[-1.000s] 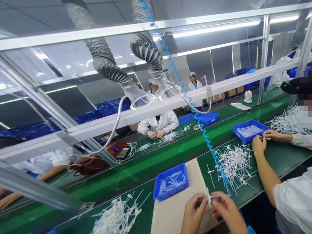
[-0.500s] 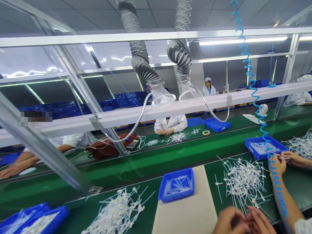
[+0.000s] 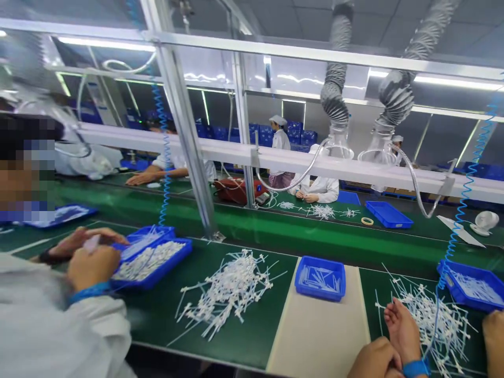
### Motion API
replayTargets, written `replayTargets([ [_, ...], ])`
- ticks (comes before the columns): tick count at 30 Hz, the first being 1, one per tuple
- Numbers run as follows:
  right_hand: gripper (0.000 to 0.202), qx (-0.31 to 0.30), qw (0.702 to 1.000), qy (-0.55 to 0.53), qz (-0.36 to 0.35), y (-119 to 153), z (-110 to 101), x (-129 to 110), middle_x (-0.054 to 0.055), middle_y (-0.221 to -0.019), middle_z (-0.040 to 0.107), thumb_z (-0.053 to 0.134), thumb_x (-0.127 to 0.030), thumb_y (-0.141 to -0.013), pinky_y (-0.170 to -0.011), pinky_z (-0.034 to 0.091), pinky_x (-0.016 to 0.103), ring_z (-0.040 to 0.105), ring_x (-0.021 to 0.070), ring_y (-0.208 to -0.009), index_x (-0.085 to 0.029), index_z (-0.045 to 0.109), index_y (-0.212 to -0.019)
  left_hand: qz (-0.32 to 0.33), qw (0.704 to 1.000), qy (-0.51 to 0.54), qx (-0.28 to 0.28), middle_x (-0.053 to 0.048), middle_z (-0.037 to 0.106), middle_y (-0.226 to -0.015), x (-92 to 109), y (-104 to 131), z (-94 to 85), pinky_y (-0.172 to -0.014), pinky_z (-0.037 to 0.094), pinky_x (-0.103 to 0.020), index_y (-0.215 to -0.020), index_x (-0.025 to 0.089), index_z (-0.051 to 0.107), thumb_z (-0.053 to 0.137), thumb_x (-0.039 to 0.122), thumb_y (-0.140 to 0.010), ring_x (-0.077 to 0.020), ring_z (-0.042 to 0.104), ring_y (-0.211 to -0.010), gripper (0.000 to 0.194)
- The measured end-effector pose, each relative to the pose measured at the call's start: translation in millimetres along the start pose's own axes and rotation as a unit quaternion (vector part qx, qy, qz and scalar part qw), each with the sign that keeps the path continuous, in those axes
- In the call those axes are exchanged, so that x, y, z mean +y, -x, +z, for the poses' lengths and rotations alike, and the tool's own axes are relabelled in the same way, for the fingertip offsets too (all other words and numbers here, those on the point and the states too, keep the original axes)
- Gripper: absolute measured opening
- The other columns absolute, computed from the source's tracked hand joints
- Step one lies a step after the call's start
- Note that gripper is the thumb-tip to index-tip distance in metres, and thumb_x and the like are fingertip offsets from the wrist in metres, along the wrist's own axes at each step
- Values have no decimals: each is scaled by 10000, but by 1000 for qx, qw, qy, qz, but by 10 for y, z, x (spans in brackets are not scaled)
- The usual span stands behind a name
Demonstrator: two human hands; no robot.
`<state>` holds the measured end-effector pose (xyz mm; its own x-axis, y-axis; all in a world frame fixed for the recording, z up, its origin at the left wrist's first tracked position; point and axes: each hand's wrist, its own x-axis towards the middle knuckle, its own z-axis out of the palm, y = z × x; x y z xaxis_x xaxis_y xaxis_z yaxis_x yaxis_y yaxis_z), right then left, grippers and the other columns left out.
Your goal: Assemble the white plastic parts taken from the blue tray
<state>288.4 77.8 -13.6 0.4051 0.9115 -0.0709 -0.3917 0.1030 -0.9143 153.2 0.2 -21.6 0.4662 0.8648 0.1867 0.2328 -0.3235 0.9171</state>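
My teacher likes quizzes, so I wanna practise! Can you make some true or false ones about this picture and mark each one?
1. The small tray on the cream board is blue. True.
2. That tray is full of spoons. False: it holds thin whitish sticks.
3. The left hand is close to the right hand. True.
4. The right wrist has a red band. False: the band is blue.
5. The pile of white pieces right of the cream board lies on the green table. True.

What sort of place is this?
Most likely a factory assembly floor: people in white coats line long green worktops, white stick-like parts lie in piles, and flexible ducts hang overhead.
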Motion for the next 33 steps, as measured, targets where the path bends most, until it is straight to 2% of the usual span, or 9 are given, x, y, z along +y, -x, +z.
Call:
replayTargets([
  [5,493,33,998,51,14,26,230,-140,5,-704,706,885,-506,-574,-540,558,290,683,193,-603,-190,721,-915,-19,995,-3,95,-53,755,-1026,342,-115,-410,-917,519,-336,-922,222,701,674,158,-849,-237,678,-978,101],
  [9,457,-12,984,171,-46,114,411,-242,75,-756,758,837,-537,-547,-656,599,358,743,282,-744,-177,753,-815,-33,989,8,141,-44,775,-1019,564,-423,-738,-939,512,-326,-926,220,705,608,119,-873,-229,687,-997,150],
  [15,420,-37,957,278,-80,187,476,-343,143,-978,820,714,-511,-725,-985,593,497,752,376,-1062,-171,810,-951,-57,984,34,165,-52,772,-936,596,-745,-777,-860,532,-314,-935,193,728,595,130,-877,-218,699,-914,158],
  [20,615,-126,883,430,-140,866,228,-458,173,-1573,609,626,-443,-908,-1319,296,546,459,352,-1559,-169,690,-1455,-55,986,61,143,-28,739,-854,476,-651,-721,-779,539,-283,-909,172,711,606,157,-887,-183,681,-806,108],
  [23,553,-258,845,445,-143,1406,42,-561,114,-1684,498,569,-461,-1025,-1317,314,550,387,320,-1610,-273,631,-1540,-48,990,76,113,-14,722,-807,355,-559,-775,-726,556,-281,-944,166,710,641,198,-915,-172,674,-715,81],
  [26,457,-336,843,412,-88,1612,-155,-642,117,-1614,584,552,-450,-1070,-1198,515,505,542,322,-1509,-297,692,-1477,-31,992,86,84,-46,772,-974,206,-307,-972,-745,597,-305,-1042,176,734,736,234,-896,-165,687,-700,157],
  [29,436,-263,836,464,-127,1442,-357,-596,138,-1489,693,598,-484,-1046,-1179,535,540,632,348,-1415,-262,762,-1383,45,996,7,80,-127,623,-1519,29,267,-1363,-1015,592,-388,-1341,230,679,795,283,-908,-225,735,-1052,451],
  [31,432,-220,817,505,-169,1253,-478,-491,149,-1444,721,596,-504,-1039,-1201,500,588,643,367,-1394,-233,799,-1307,87,983,-125,101,-125,667,-1455,-104,777,-1701,-1130,540,-416,-1410,230,636,648,305,-1036,-263,672,-1279,381],
  [33,436,-211,796,535,-189,1093,-575,-346,160,-1439,720,574,-500,-1045,-1201,483,619,638,378,-1390,-209,799,-1279,69,962,-229,133,-107,728,-1356,-236,1259,-2032,-1162,509,-425,-1418,224,625,545,277,-1088,-254,663,-1288,344],
])
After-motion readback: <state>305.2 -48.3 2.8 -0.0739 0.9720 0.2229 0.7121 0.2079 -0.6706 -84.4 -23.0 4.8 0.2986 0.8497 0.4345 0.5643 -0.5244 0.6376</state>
